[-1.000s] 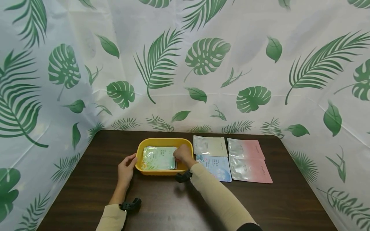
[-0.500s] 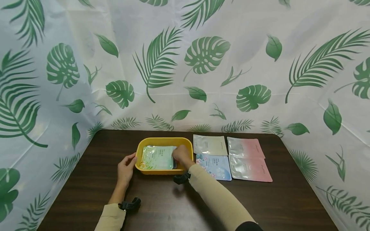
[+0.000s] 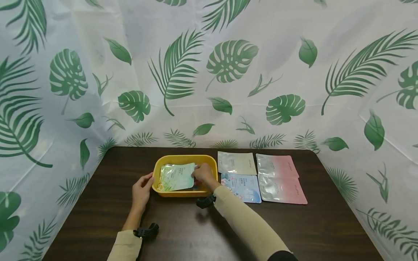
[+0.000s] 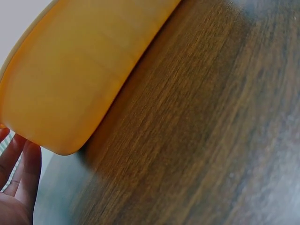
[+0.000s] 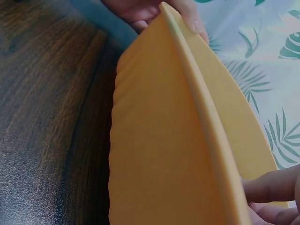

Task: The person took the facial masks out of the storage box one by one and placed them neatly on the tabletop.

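Observation:
My left hand [image 3: 142, 188] holds the left end of a yellow plastic tray [image 3: 183, 194], its fingertips at the rim. In the left wrist view, its fingers [image 4: 30, 164] meet the tray's end wall. Inside the tray, my right hand [image 3: 205, 173] pinches the right edge of a green and white face mask sachet [image 3: 176, 177]. That edge is raised and the sachet lies tilted. Beneath it shows a dark, partly reddish item [image 3: 197, 185], too small to make out. The right wrist view shows the right fingers [image 5: 272, 187] inside the tray wall, but hides the sachet.
Right of the tray lie a cream sachet [image 3: 236, 163], a blue floral sachet [image 3: 241, 187] and two pink sachets [image 3: 277, 166], set out in two rows. All rest on a dark wooden table [image 3: 183, 232]. A leaf-patterned cloth [image 3: 228, 119] hangs behind.
The right hand has shifted slightly left and lifted the green sachet's right edge, turning the sachet a little. More of what lies beneath now shows. The left hand stays at the tray.

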Demonstrator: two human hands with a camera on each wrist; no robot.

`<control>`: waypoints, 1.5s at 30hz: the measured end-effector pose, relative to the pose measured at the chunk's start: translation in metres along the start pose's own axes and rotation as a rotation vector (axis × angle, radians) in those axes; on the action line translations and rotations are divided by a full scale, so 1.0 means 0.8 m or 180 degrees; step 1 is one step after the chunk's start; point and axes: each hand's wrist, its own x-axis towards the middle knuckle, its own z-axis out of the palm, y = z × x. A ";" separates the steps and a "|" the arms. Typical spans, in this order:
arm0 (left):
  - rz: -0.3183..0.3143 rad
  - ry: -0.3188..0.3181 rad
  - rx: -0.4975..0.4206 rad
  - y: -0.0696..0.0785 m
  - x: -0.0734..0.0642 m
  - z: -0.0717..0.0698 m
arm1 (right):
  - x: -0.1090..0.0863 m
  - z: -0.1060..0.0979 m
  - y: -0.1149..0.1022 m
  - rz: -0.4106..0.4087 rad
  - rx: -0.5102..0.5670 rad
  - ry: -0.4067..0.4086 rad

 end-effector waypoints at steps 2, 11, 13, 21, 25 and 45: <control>-0.0023 -0.0024 -0.0003 0.000 0.000 0.000 | -0.001 0.000 0.000 0.0003 0.0064 -0.0014; -0.0114 -0.0028 0.0078 0.002 0.003 0.000 | -0.005 0.002 -0.005 -0.0010 0.0164 -0.0020; -0.0126 -0.0018 0.0089 0.001 0.002 0.000 | -0.005 0.003 -0.005 -0.0001 0.0124 0.0003; -0.0127 -0.0026 0.0068 -0.001 0.000 0.000 | -0.009 0.001 -0.006 -0.0142 0.0223 0.0011; -0.0100 -0.0016 0.0051 -0.002 -0.001 0.000 | -0.009 -0.007 -0.009 -0.0184 0.0326 -0.0081; -0.0047 -0.0010 0.0040 0.000 -0.001 -0.001 | -0.022 -0.045 -0.013 -0.0277 0.0573 0.0091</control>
